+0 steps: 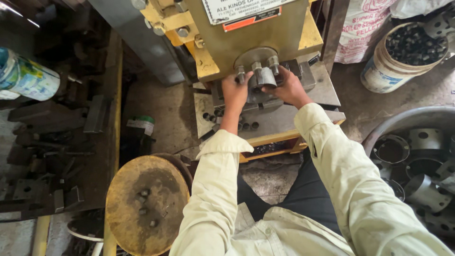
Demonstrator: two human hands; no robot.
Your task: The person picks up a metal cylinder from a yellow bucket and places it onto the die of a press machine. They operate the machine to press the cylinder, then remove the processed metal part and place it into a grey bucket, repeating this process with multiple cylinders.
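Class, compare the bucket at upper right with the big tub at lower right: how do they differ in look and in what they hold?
The bucket is whitish, narrow and tall; the tub is grey metal, wide and cut off by the frame. The bucket holds many small dark pieces; the tub holds larger grey metal ring-shaped parts with holes. Both stand on the floor to the person's right, open-topped and holding loose parts.

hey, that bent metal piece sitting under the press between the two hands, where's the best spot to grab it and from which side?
Probably by its two outer ends, from the front. The bent metal piece curves toward the person, the press blocks it above and behind, and the left hand and right hand already flank it there.
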